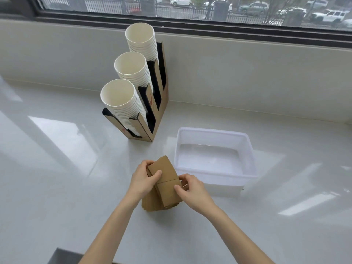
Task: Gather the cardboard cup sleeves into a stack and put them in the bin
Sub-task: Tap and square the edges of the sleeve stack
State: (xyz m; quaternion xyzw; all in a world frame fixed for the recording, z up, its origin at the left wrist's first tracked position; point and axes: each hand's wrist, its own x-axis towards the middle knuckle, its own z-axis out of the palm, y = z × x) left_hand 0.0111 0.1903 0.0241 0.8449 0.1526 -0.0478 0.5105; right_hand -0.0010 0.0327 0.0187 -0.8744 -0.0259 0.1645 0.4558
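A stack of flat brown cardboard cup sleeves [165,182] stands on end on the white counter, its lower edges fanned out unevenly. My left hand [143,178] grips the stack's upper left side, thumb across the front. My right hand [190,189] pinches its right edge. Just to the right sits the white translucent plastic bin [245,164], with nothing inside it.
A cardboard cup holder [152,119] with three tall stacks of white paper cups [122,100] stands behind the sleeves on the glossy counter [57,168]. A low wall and window run along the back. The counter's front edge shows at the bottom left.
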